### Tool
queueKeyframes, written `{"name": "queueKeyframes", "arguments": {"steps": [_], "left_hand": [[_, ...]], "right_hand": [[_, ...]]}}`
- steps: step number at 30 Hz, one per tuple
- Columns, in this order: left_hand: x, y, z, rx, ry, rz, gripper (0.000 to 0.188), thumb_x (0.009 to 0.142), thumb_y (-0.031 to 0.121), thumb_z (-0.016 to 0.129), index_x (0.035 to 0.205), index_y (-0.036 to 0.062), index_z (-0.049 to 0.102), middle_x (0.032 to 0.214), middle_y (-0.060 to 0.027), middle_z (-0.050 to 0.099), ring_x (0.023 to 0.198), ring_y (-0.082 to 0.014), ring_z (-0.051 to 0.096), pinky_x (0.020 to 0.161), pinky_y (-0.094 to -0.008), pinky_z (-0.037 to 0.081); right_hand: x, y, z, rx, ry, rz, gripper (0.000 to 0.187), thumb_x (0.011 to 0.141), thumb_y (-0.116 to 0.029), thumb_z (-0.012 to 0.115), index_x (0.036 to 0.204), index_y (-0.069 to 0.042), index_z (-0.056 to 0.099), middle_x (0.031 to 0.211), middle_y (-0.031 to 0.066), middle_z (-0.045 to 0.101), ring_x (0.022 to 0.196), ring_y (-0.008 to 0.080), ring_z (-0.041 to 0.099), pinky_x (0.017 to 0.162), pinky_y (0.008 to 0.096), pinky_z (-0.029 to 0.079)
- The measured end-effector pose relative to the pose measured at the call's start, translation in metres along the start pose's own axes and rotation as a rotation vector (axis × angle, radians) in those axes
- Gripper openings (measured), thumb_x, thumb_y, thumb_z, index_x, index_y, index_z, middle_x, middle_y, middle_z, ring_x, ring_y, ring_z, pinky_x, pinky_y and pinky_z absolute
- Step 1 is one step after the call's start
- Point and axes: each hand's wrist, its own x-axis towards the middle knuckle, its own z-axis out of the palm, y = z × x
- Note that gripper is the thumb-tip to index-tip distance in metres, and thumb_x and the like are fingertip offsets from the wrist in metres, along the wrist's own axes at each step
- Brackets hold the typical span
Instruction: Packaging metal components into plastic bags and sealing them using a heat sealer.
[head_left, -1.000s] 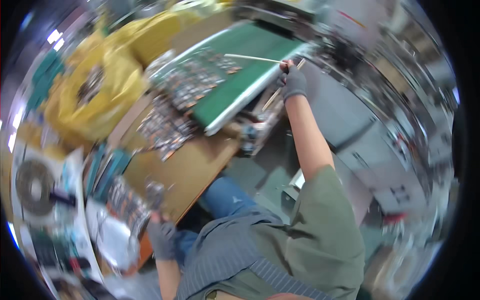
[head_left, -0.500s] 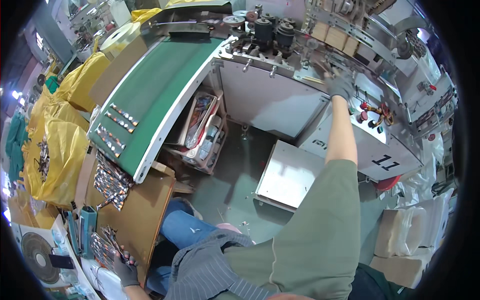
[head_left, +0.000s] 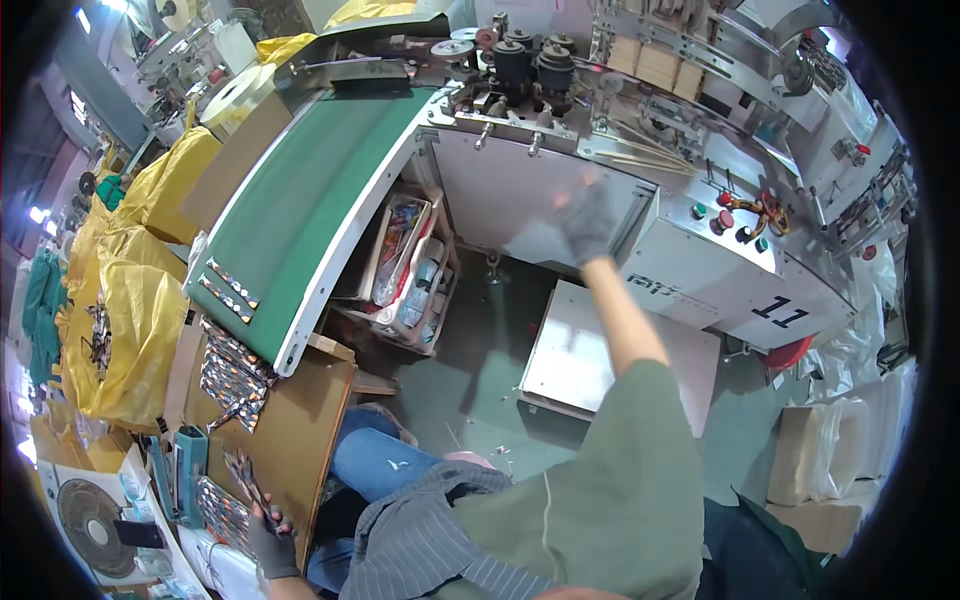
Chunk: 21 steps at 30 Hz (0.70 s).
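My left hand (head_left: 272,540), in a grey glove with bare fingertips, is closed around several narrow printed packet strips (head_left: 243,474) above the brown table (head_left: 290,420). A stack of similar strips (head_left: 224,512) lies beside that hand. My right hand (head_left: 588,222), also gloved, is in the air before the machine's white front panel (head_left: 520,190); motion smears its fingers. Two packet strips (head_left: 230,290) rest at the near end of the green conveyor belt (head_left: 310,190), and a pile of them (head_left: 235,378) sits just below the belt's end.
A crate of odds and ends (head_left: 405,270) stands under the conveyor. Push buttons (head_left: 722,220) sit on the machine at right, with a white box-like step (head_left: 570,350) on the floor below. Yellow bags (head_left: 130,310) and a fan (head_left: 95,528) line the left side.
My right hand has drawn back from the machine top, moving left and toward me. Fewer strips show on the belt. My left hand keeps its hold on the strips; the view has shifted slightly.
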Motion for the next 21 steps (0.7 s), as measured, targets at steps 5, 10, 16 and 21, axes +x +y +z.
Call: {"name": "queueKeyframes", "arguments": {"steps": [5,10,16,21], "left_hand": [[-0.013,-0.006,0.076,0.098,-0.248,0.056,0.032,0.089,0.034,0.054,0.104,0.0061,0.054,0.073,0.0027,0.046,0.062,-0.0072,0.048,0.048,-0.0198,0.039],[-0.036,0.013,0.094,0.279,-0.476,0.396,0.047,0.094,0.033,0.048,0.129,0.0012,0.044,0.101,-0.0068,0.058,0.085,-0.0128,0.058,0.074,-0.0264,0.048],[-0.05,-0.03,-0.049,-0.044,0.095,0.361,0.034,0.096,0.025,0.045,0.12,0.0007,0.05,0.104,-0.0089,0.06,0.091,-0.0146,0.06,0.074,-0.026,0.049],[-0.042,-0.034,-0.081,-0.084,0.087,0.207,0.033,0.096,0.024,0.046,0.12,0.0012,0.05,0.106,-0.009,0.06,0.09,-0.0151,0.061,0.074,-0.0265,0.049]], "right_hand": [[-0.167,-0.223,0.016,0.921,-1.36,-0.299,0.066,0.077,-0.043,0.067,0.127,-0.003,0.049,0.12,0.0154,0.055,0.106,0.0238,0.055,0.092,0.0349,0.041],[-0.146,-0.391,-0.051,1.215,-1.402,-0.211,0.018,0.083,-0.017,0.063,0.087,0.0,0.065,0.087,0.0049,0.063,0.079,0.0138,0.058,0.069,0.0306,0.048],[-0.08,-0.639,-0.006,1.522,-0.482,-0.658,0.03,0.087,-0.02,0.06,0.105,0.004,0.057,0.082,0.0064,0.061,0.071,0.0084,0.053,0.062,0.0229,0.044],[-0.115,-0.721,0.187,0.498,-1.059,-0.551,0.08,0.072,-0.057,0.063,0.122,0.003,0.047,0.11,0.0261,0.058,0.106,0.0397,0.055,0.09,0.0405,0.044]]}}
